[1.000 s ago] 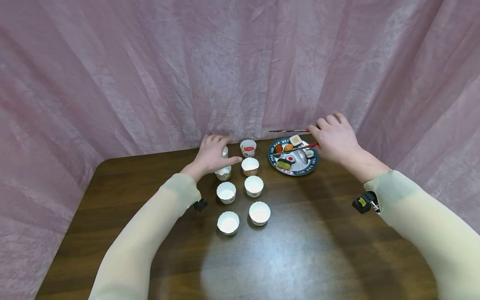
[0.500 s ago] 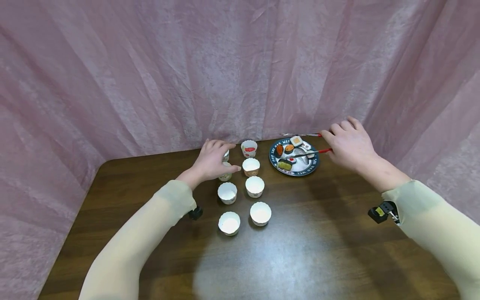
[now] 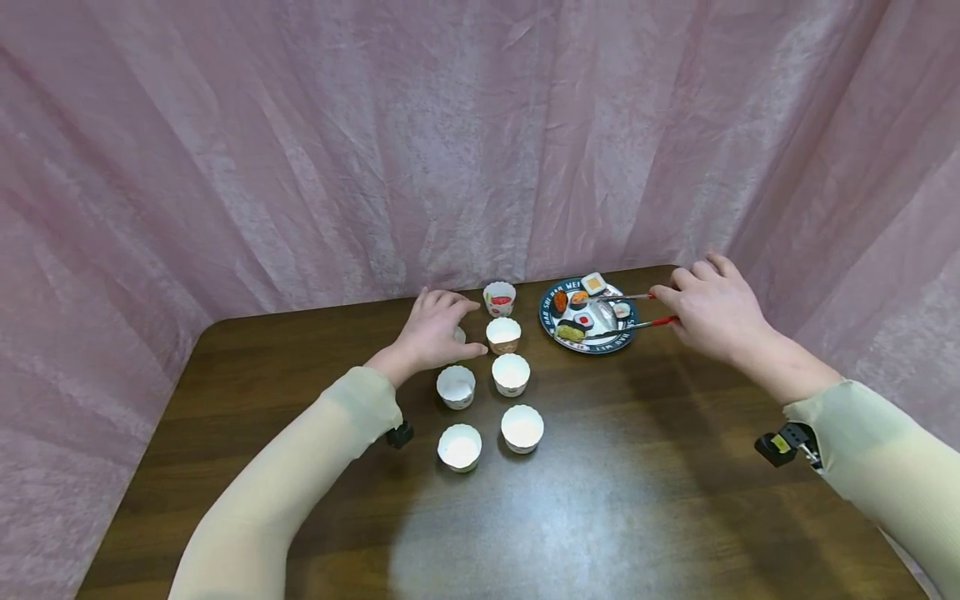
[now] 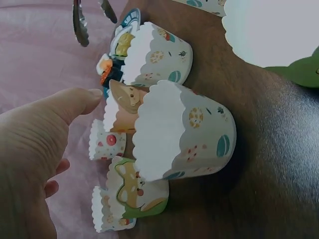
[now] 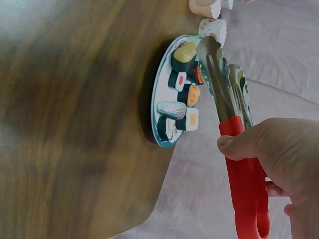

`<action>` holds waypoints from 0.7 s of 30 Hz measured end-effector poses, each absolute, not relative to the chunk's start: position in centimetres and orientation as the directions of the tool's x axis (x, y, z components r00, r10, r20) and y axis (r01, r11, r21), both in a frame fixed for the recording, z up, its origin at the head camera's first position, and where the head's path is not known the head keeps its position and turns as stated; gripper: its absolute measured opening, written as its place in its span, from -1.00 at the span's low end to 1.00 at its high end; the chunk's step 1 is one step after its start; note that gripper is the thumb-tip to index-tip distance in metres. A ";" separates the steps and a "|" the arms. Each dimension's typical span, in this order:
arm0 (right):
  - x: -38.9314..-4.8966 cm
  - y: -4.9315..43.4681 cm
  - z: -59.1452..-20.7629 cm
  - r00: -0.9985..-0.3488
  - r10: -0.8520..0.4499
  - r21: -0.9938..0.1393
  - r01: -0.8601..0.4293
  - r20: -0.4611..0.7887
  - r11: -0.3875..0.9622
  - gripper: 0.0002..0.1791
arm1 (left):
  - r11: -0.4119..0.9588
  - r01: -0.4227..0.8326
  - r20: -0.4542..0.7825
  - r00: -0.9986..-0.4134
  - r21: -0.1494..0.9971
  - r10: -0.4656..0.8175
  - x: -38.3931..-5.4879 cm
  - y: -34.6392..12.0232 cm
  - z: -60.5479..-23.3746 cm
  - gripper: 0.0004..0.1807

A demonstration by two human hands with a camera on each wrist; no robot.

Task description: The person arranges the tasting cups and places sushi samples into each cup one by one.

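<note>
My right hand grips a pair of tongs by the red handles, thumb on one side. The metal arms stand apart over a round blue-rimmed plate with several sushi pieces. Among these are a yellow-topped piece, an orange-topped piece and a silvery piece. Nothing shows between the tong tips. My left hand is spread over the far end of the left row of paper baking cups, partly hiding cups there. In the left wrist view, its thumb is apart from the nearest cup.
More paper cups form a second row, among them a strawberry-print cup at the back and a near white cup. Pink curtains hang behind the wooden table. The plate lies close to the table's back edge.
My right hand has moved right and toward me, carrying the tongs across the plate. My left hand has shifted slightly toward me over the cups. The cups and sushi appear unmoved.
</note>
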State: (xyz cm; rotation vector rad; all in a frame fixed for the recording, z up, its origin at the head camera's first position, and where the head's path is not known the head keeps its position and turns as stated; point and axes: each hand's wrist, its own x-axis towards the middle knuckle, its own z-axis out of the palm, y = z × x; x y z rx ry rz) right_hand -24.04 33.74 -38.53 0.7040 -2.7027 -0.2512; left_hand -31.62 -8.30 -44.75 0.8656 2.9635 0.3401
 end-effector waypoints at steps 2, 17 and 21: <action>-23.9 33.7 -38.7 -0.819 -0.507 0.252 -0.448 0.269 0.858 -0.50 | 0.828 0.520 0.020 -0.849 0.207 0.528 -31.7 -8.0 -45.0 -0.13; -23.6 33.7 -39.6 -0.825 -0.513 0.271 -0.452 0.235 0.850 -0.51 | 0.872 0.443 0.020 -0.893 0.207 0.449 -32.8 -5.8 -46.5 -0.22; -23.6 33.7 -39.7 -0.820 -0.521 0.273 -0.459 0.237 0.845 -0.53 | 0.878 0.432 -0.014 -0.896 0.205 0.444 -33.1 -5.4 -46.9 -0.22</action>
